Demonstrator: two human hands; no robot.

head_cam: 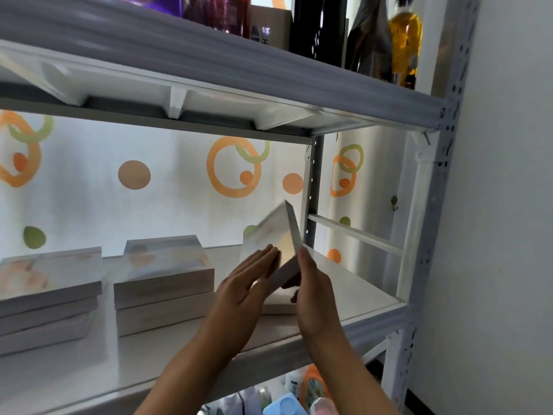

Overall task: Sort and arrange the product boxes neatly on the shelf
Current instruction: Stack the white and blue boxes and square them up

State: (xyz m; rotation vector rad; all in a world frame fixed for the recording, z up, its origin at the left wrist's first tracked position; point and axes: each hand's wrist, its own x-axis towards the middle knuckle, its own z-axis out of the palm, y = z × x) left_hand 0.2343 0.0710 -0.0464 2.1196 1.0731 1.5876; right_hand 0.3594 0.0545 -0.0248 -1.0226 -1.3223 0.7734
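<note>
Between both hands (278, 283), above the shelf (344, 283), a tilted box (269, 235).

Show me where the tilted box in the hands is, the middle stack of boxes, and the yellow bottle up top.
tilted box (269, 235), head view, on its pale printed face above the fingers
middle stack of boxes (164, 283), head view, on the top box's front edge
yellow bottle (405, 46), head view, on its body

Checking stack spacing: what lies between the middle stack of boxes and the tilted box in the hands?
In the head view, only bare shelf separates the middle stack from the tilted box; the left hand crosses in front.
</note>
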